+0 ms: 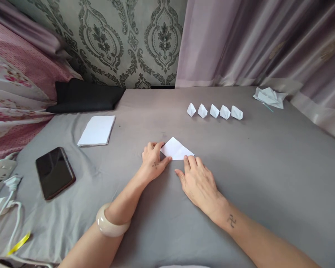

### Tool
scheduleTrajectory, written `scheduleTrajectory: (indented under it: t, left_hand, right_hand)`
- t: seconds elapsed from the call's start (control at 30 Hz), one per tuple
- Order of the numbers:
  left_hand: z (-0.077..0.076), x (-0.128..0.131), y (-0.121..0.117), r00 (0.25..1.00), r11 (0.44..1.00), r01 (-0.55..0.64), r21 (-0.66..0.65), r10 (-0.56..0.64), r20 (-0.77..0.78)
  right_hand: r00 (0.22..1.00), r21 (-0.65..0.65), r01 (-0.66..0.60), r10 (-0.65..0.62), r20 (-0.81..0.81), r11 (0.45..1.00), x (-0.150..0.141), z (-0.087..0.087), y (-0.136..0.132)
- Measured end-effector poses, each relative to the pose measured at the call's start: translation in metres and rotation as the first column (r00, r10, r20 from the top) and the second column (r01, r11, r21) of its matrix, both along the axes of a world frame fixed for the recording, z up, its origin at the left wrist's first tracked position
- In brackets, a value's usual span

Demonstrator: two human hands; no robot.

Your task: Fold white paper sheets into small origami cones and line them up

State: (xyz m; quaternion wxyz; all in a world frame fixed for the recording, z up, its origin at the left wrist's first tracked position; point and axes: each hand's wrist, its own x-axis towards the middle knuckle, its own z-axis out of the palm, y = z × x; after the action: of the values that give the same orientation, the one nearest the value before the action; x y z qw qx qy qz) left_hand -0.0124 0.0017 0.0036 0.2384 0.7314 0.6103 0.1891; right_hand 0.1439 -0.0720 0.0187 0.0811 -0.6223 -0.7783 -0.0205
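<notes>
A folded white sheet of paper [175,149] lies in front of me, with a peak at the top and a straight lower edge. My left hand [153,160] grips its left corner, thumb on the lower edge and fingers at the left side. At the lower right corner, the fingertips of my right hand [199,180] rest on the paper. The right fingers lie stretched out and the thumb stands apart, off the sheet. Beyond the sheet, several small folded paper pieces [214,111] stand in a row.
A stack of white paper [97,130] lies at left, with a black phone [55,173] nearer me. White power strips [0,176] with cables sit at the left edge. Black cloth [86,96] lies at the back. More folded paper [269,96] is at far right, by the curtain [240,44].
</notes>
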Motion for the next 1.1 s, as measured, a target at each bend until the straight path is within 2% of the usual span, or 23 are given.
scheduleTrajectory:
  t: [0.1, 0.2, 0.37, 0.43, 0.53, 0.67, 0.8, 0.97, 1.1]
  left_hand:
    - [0.002, 0.005, 0.005, 0.994, 0.997, -0.074, 0.005, 0.073, 0.076]
    - [0.004, 0.008, 0.008, 0.967, 0.988, -0.142, -0.066, 0.153, 0.204]
    - [0.006, 0.008, 0.000, 0.852, 0.949, -0.283, -0.141, 0.316, 0.418]
    - [0.007, 0.010, -0.006, 0.828, 0.947, -0.278, -0.164, 0.322, 0.459]
    - [0.008, 0.016, -0.014, 0.830, 0.959, -0.219, -0.181, 0.281, 0.481]
    - [0.013, 0.025, -0.026, 0.878, 0.966, -0.154, -0.207, 0.230, 0.420]
    - [0.016, 0.031, -0.041, 0.935, 0.974, -0.101, -0.201, 0.162, 0.314]
    - [0.009, 0.028, -0.051, 0.988, 0.999, 0.039, -0.009, -0.037, 0.151]
    - [0.005, 0.021, -0.047, 0.988, 0.973, 0.141, 0.180, -0.129, -0.081]
  right_hand:
    - [1.000, 0.001, 0.002, -0.002, -0.023, 1.000, 0.002, 0.000, 0.002]
    - [0.999, 0.016, 0.010, -0.010, -0.042, 1.000, 0.005, -0.001, 0.007]
    - [0.980, 0.085, -0.054, 0.069, -0.186, 0.995, 0.012, -0.002, 0.015]
    - [0.962, 0.092, -0.108, 0.127, -0.242, 0.990, 0.012, -0.003, 0.016]
    - [0.941, 0.070, -0.170, 0.183, -0.284, 0.983, 0.011, -0.005, 0.017]
    - [0.927, 0.061, -0.175, 0.185, -0.326, 0.983, 0.014, -0.009, 0.019]
    - [0.895, 0.025, -0.248, 0.239, -0.376, 0.969, 0.029, -0.010, 0.026]
    - [0.837, -0.009, -0.318, 0.276, -0.472, 0.948, 0.047, -0.010, 0.038]
    - [0.824, -0.010, -0.340, 0.293, -0.485, 0.940, 0.053, -0.010, 0.041]
